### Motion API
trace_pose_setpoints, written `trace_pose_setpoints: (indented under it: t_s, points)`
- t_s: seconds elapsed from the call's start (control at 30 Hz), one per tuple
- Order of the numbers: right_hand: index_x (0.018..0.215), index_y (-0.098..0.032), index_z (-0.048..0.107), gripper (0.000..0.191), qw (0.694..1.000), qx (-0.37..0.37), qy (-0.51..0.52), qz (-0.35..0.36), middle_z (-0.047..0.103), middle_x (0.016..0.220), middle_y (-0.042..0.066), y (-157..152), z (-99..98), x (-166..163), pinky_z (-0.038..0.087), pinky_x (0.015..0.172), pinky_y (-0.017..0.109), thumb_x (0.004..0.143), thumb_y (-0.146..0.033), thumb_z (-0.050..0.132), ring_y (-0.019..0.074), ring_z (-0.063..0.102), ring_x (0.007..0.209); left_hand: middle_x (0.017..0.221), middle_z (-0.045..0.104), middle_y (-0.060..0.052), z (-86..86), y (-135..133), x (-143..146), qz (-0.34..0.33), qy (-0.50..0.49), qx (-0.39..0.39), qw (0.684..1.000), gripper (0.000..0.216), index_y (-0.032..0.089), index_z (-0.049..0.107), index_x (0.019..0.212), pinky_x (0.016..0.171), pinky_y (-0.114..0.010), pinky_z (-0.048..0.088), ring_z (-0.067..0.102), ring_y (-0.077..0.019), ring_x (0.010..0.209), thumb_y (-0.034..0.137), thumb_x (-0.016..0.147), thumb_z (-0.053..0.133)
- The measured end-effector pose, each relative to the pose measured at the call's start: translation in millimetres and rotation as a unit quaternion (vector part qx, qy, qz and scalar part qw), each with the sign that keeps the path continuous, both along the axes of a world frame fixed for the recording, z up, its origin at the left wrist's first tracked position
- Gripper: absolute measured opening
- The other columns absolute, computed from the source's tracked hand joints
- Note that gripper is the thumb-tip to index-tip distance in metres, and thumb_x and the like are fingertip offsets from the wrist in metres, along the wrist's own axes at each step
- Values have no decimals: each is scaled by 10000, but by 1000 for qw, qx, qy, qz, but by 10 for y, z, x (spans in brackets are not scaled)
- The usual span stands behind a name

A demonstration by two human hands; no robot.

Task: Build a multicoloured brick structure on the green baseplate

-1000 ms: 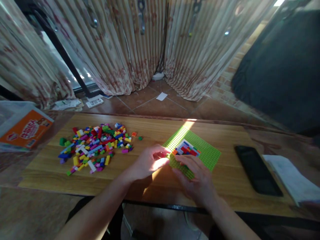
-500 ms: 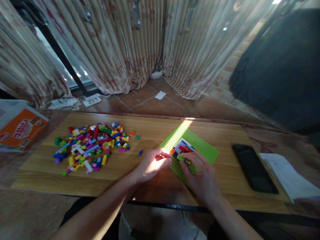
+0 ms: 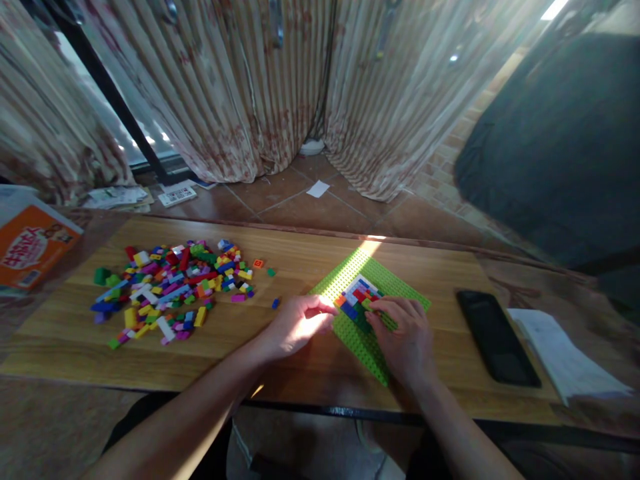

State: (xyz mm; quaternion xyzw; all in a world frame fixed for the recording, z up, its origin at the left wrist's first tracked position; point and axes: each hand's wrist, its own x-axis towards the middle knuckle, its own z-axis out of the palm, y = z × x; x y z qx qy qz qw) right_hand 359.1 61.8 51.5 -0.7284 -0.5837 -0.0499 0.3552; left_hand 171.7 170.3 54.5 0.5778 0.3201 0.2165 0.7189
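A green studded baseplate (image 3: 360,347) lies turned cornerwise on the table, a strip of sunlight across its left side. On its middle sits a patch of toy building bricks (image 3: 353,300) in white, red, blue, orange and dark green. My right hand (image 3: 407,340) reaches over the plate from the right, thumb and fingers closed on a small lime-green brick (image 3: 367,304) at the edge of the patch. Beside the plate's left edge, my left hand (image 3: 300,327) has its thumb and fingertips pressed together in the sunlight; whether anything is between them is hidden.
A wide heap of loose bricks (image 3: 165,287) covers the table's left part. Stray orange (image 3: 258,264), green (image 3: 271,272) and blue (image 3: 275,303) bricks lie between heap and plate. On the right are a black phone (image 3: 495,337) and white paper (image 3: 560,353). An orange-labelled box (image 3: 35,247) stands far left.
My right hand has shifted the lime-green brick up and right over the patch, uncovering blue and dark green bricks. My left hand stays by the plate's edge. The whole view has moved slightly.
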Motion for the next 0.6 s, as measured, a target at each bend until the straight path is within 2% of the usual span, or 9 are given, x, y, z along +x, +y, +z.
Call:
trace_pose_setpoints:
  t_s: [0.13,0.3,0.6]
  points:
    - [809,-248,728,69,999,8,34,-2,676,900,42,23,-22,26,472,814,417,832,-280,671,222,592,871,766,693,-47,10,-5,-3,-9,-3,5,1000,140,135,696,818,733,-299,516,642,-158,727,249,738,710]
    - [858,-265,750,101,998,2,68,2,660,937,46,10,-11,20,482,821,418,836,-316,666,220,601,897,748,694,-47,-6,-15,0,-26,9,26,999,123,132,685,832,710,-283,511,644,-157,715,230,757,684]
    - [960,-212,722,249,990,23,117,-76,633,1110,105,57,-27,149,489,897,460,862,-415,616,245,598,1025,792,704,-43,-45,-7,2,-42,18,91,995,118,140,688,839,664,-249,491,636,-147,723,225,775,639]
